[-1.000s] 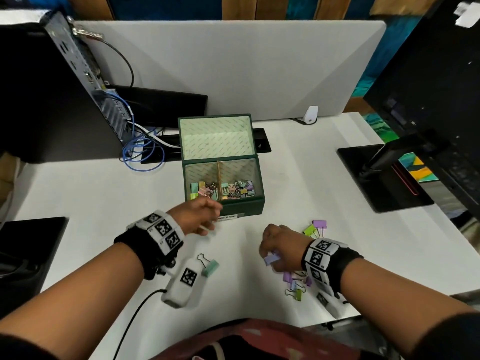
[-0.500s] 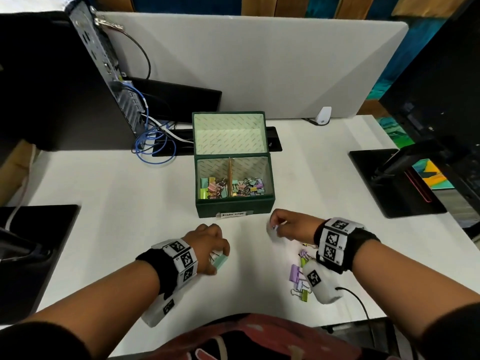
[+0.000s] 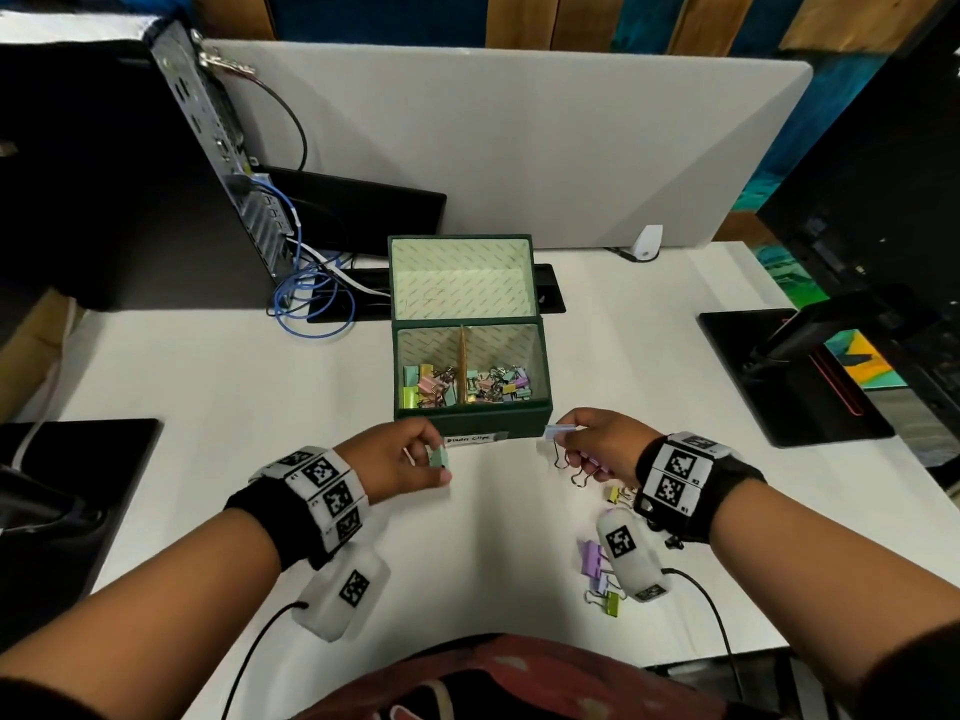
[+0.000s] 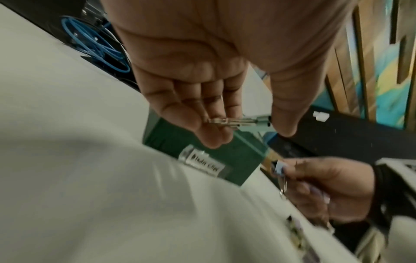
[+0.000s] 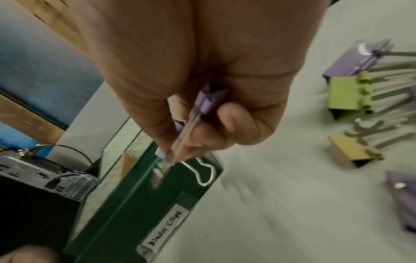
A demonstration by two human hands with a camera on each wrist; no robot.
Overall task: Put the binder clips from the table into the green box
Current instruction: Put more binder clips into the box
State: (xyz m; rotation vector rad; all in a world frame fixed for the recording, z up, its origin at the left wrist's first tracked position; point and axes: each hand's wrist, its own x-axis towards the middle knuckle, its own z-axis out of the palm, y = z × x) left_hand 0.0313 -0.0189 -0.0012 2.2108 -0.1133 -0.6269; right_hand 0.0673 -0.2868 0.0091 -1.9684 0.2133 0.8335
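A mint binder clip (image 3: 439, 456) is pinched betw. thumb & fingers of the left hand (image 3: 395, 459), just in front of the green box (image 3: 470, 420), whose lid is open & whose 2 compartments already hold many clips. A light-blue clip (image 3: 558, 431) is pinched at the fingertips of the right hand (image 3: 597, 446), w/ a purple clip (image 5: 208, 99) tucked in the curled fingers, near the box's front right corner. More clips (image 3: 602, 579) (purple, green, yellow) lie on the white table (image 3: 208, 397) beside & under the right wrist.
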